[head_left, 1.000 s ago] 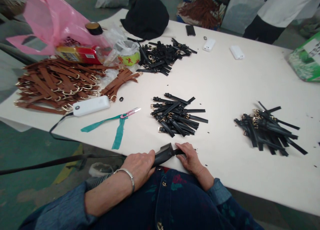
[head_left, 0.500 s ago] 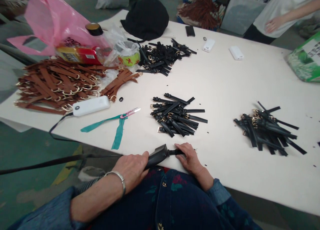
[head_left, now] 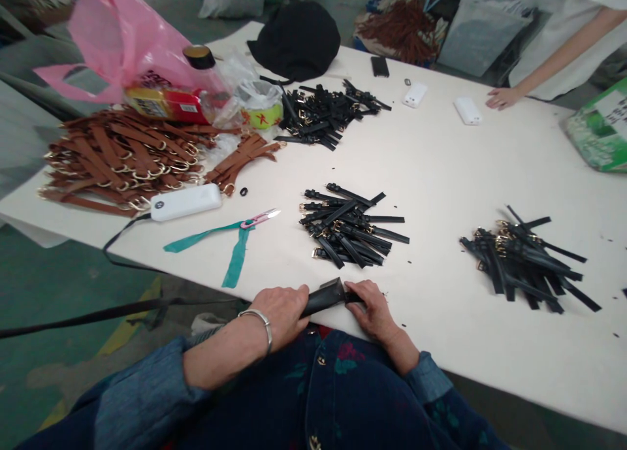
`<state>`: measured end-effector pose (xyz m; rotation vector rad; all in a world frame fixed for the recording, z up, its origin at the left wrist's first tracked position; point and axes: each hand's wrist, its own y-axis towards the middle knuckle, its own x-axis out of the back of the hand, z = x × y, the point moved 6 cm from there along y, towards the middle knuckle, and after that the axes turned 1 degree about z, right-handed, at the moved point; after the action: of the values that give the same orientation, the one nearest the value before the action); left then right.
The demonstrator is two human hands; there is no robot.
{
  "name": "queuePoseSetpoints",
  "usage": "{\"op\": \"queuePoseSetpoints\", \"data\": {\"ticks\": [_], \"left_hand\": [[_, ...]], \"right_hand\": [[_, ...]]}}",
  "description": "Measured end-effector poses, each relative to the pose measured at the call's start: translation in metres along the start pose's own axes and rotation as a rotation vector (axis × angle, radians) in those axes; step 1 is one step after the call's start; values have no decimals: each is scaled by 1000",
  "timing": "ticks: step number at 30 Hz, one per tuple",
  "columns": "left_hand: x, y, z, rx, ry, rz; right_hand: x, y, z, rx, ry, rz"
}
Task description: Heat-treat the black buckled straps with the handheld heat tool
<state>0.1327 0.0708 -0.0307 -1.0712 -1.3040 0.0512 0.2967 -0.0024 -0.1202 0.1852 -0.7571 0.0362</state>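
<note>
My left hand (head_left: 280, 311) is wrapped round a thick black handheld tool (head_left: 324, 298) with a blunt, angled end; its exact kind does not show. The tool points right, its end close against a short black strap (head_left: 351, 297). My right hand (head_left: 373, 311) pinches that strap at the table's front edge, and the fingers hide most of it. Just beyond lies a heap of black buckled straps (head_left: 350, 225). Left of the heap, thread snips (head_left: 260, 219) with pink handles rest on the table, with green cloth strips (head_left: 237, 257) attached.
Another heap of black straps (head_left: 529, 257) lies right, with more black straps (head_left: 323, 113) behind. Brown straps (head_left: 122, 156), a white power bank (head_left: 186, 202) and a pink bag (head_left: 127, 38) occupy the left. Across the table, a co-worker's hand (head_left: 504, 98) rests near white devices (head_left: 467, 110).
My left hand has brought the tool rightward, closing the gap to the strap in my right hand. The co-worker's hand has come down to the far table edge. The view has shifted slightly.
</note>
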Motion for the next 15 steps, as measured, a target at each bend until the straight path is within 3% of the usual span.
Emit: {"op": "queuePoseSetpoints", "data": {"ticks": [4, 11, 15], "left_hand": [[4, -1, 3, -32, 29, 0], [4, 6, -10, -11, 16, -12], [-2, -3, 1, -1, 21, -1]], "right_hand": [[-1, -1, 0, -10, 4, 2], [1, 1, -1, 2, -13, -16], [0, 0, -2, -2, -5, -3]]}}
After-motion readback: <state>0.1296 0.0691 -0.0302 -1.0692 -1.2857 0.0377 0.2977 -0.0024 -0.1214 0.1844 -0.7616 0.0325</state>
